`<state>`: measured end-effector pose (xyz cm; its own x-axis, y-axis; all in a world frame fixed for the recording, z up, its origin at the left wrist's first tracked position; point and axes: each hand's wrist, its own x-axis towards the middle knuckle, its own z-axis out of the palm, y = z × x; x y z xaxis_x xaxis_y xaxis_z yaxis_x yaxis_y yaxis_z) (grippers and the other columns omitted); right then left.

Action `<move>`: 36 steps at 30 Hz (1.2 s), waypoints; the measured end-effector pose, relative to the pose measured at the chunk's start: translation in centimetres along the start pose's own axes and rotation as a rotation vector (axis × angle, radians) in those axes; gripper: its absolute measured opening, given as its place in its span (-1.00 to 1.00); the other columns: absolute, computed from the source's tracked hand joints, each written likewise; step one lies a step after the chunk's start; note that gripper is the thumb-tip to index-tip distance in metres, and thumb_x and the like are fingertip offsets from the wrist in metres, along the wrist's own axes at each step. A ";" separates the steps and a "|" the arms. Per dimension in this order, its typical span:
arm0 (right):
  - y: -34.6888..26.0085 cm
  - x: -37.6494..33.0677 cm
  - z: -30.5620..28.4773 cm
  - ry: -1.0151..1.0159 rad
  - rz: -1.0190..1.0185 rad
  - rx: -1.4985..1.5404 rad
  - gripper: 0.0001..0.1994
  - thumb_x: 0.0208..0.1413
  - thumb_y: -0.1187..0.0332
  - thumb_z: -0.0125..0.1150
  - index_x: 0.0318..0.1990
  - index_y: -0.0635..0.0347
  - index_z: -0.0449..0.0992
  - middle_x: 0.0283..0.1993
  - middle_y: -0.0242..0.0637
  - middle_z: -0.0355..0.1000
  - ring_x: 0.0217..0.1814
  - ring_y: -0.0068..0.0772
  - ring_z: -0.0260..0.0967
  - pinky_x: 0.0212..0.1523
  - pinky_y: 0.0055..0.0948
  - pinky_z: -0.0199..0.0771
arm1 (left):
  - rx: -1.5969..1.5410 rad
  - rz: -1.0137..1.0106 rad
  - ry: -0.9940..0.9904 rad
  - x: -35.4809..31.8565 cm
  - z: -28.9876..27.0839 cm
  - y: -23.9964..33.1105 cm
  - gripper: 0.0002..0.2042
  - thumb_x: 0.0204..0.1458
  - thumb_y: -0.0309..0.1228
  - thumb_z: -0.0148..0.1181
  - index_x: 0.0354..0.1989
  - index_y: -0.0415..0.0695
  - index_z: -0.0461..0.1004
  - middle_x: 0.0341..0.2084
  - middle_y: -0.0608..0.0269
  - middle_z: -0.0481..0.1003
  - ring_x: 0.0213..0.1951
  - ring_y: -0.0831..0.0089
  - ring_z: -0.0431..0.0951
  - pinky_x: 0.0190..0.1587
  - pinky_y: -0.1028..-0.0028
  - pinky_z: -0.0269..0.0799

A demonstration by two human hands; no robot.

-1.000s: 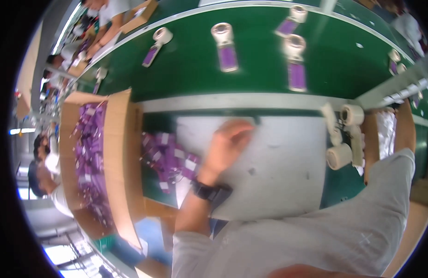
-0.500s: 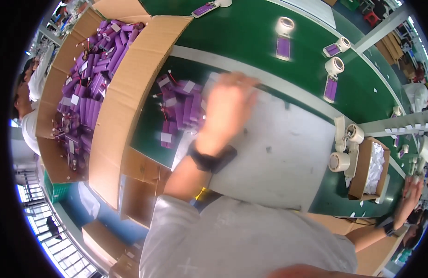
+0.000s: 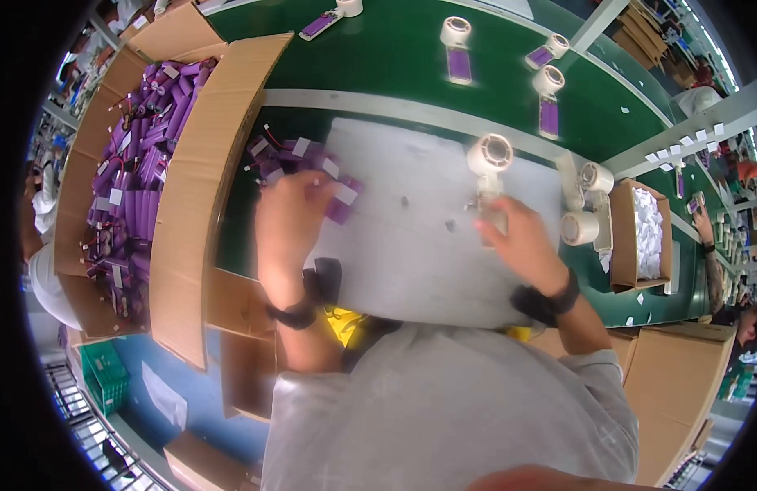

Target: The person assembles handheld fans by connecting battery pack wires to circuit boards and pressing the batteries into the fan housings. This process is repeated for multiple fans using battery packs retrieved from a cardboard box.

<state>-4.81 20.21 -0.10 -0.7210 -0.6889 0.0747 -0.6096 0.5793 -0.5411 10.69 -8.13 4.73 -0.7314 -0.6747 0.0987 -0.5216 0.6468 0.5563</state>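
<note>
My left hand (image 3: 290,214) rests on a pile of purple battery packs (image 3: 300,168) at the left edge of the white work mat (image 3: 411,245); its fingers curl around one pack. My right hand (image 3: 521,239) grips the handle of a small white hand-held fan (image 3: 488,164), whose round head points away from me, lying over the mat. A dark band sits on each wrist.
A large open cardboard box (image 3: 190,188) full of purple battery packs (image 3: 137,155) stands to my left. White fans with purple packs (image 3: 458,51) lie on the green conveyor beyond. Two more fans (image 3: 587,204) and a small box of white pieces (image 3: 644,233) are at right. Another person's arm (image 3: 710,262) shows far right.
The view has swung. My left hand has shifted left onto the purple packs. My right hand has come into view holding the white fan over the mat.
</note>
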 end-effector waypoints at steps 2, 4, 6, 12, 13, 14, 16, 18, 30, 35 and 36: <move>-0.9 0.2 -1.2 -0.229 0.082 -0.021 -0.63 0.06 0.28 0.34 -0.06 0.28 0.41 -0.06 0.03 0.43 -0.15 0.04 0.45 -0.22 -0.10 0.45 | -0.018 -0.044 -0.081 0.2 0.1 -0.2 -0.78 0.04 -0.36 0.26 -0.18 -0.19 0.62 -0.52 0.04 0.56 -0.47 0.25 0.58 -0.37 0.43 0.44; -1.6 0.4 -2.1 -0.163 0.098 0.044 -0.61 0.03 0.31 0.36 -0.04 0.28 0.42 -0.08 -0.01 0.45 -0.14 0.00 0.46 -0.18 -0.13 0.46 | -0.007 -0.014 0.026 0.8 0.0 0.1 -0.86 0.04 -0.44 0.22 -0.27 -0.19 0.62 -0.43 0.00 0.59 -0.41 0.11 0.59 -0.32 0.32 0.49; -2.0 0.9 -2.8 -0.026 0.141 0.162 -0.56 -0.02 0.36 0.41 0.01 0.27 0.44 -0.11 -0.09 0.49 -0.12 -0.08 0.49 -0.09 -0.20 0.47 | 0.003 0.012 0.062 1.3 -0.1 1.1 -0.89 0.03 -0.48 0.19 -0.31 -0.19 0.62 -0.38 -0.02 0.60 -0.37 0.05 0.60 -0.30 0.26 0.52; -3.8 3.0 -2.0 0.486 -0.530 0.028 -0.62 -0.08 0.41 0.45 -0.09 0.27 0.49 -0.23 -0.18 0.51 -0.30 -0.20 0.51 -0.26 -0.26 0.52 | -0.378 0.820 -0.241 0.0 1.3 8.7 -0.87 0.04 -0.59 0.22 -0.23 -0.21 0.59 -0.38 0.06 0.56 -0.33 0.20 0.57 -0.33 0.38 0.44; -3.5 2.9 -1.9 0.484 -0.559 0.030 -0.63 -0.09 0.41 0.45 -0.10 0.27 0.50 -0.24 -0.19 0.50 -0.30 -0.20 0.51 -0.27 -0.25 0.52 | -0.377 0.818 -0.250 -0.1 2.5 9.6 -0.87 0.04 -0.59 0.22 -0.23 -0.21 0.59 -0.38 0.06 0.56 -0.33 0.20 0.57 -0.33 0.38 0.44; -3.1 2.7 -1.8 0.483 -0.587 0.031 -0.64 -0.10 0.41 0.45 -0.12 0.26 0.50 -0.26 -0.19 0.50 -0.31 -0.20 0.51 -0.29 -0.25 0.52 | -0.578 0.837 -0.383 -0.1 4.1 10.3 -0.85 0.02 -0.56 0.26 -0.21 -0.21 0.57 -0.37 0.09 0.56 -0.32 0.24 0.57 -0.31 0.38 0.44; -0.8 1.5 -1.4 0.327 -0.340 0.183 -0.69 -0.12 0.46 0.44 -0.18 0.27 0.53 -0.27 -0.21 0.51 -0.24 -0.22 0.49 -0.27 -0.28 0.50 | -0.783 0.836 -0.517 0.4 6.4 10.1 -0.82 0.00 -0.54 0.30 -0.19 -0.21 0.56 -0.36 0.11 0.56 -0.31 0.28 0.57 -0.28 0.37 0.44; 0.1 1.1 -1.1 0.244 -0.198 0.259 -0.72 -0.13 0.49 0.43 -0.21 0.27 0.54 -0.27 -0.22 0.52 -0.20 -0.22 0.47 -0.27 -0.30 0.50 | -0.685 0.551 -0.450 1.2 8.5 9.2 -0.75 -0.04 -0.54 0.35 -0.16 -0.21 0.52 -0.32 0.20 0.57 -0.27 0.37 0.57 -0.19 0.39 0.47; 0.2 1.8 1.3 0.283 -0.334 0.275 -0.76 -0.27 0.64 0.38 -0.36 0.27 0.54 -0.30 -0.30 0.53 -0.25 -0.23 0.41 -0.32 -0.34 0.47 | -0.673 0.448 -0.794 1.5 10.1 7.6 -0.73 -0.07 -0.63 0.30 -0.14 -0.22 0.49 -0.30 0.25 0.57 -0.25 0.47 0.56 -0.13 0.44 0.51; -0.2 1.5 0.8 0.268 -0.258 0.325 -0.74 -0.29 0.62 0.41 -0.34 0.26 0.54 -0.28 -0.28 0.53 -0.26 -0.22 0.42 -0.31 -0.33 0.48 | -0.711 0.501 -0.749 1.2 10.0 7.9 -0.71 -0.07 -0.66 0.26 -0.12 -0.21 0.51 -0.29 0.23 0.56 -0.27 0.47 0.56 -0.13 0.45 0.51; 0.0 1.4 0.8 0.253 -0.247 0.314 -0.73 -0.29 0.62 0.41 -0.34 0.25 0.54 -0.28 -0.27 0.52 -0.27 -0.22 0.42 -0.32 -0.33 0.48 | -0.741 0.450 -0.776 1.2 9.8 8.1 -0.70 -0.08 -0.67 0.25 -0.11 -0.20 0.51 -0.29 0.22 0.56 -0.28 0.46 0.56 -0.14 0.45 0.51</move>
<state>-5.54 18.86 -0.63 -0.6483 -0.6389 0.4140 -0.6722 0.2250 -0.7054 1.28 -0.24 1.25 -0.9915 0.1280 0.0212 0.0509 0.2336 0.9710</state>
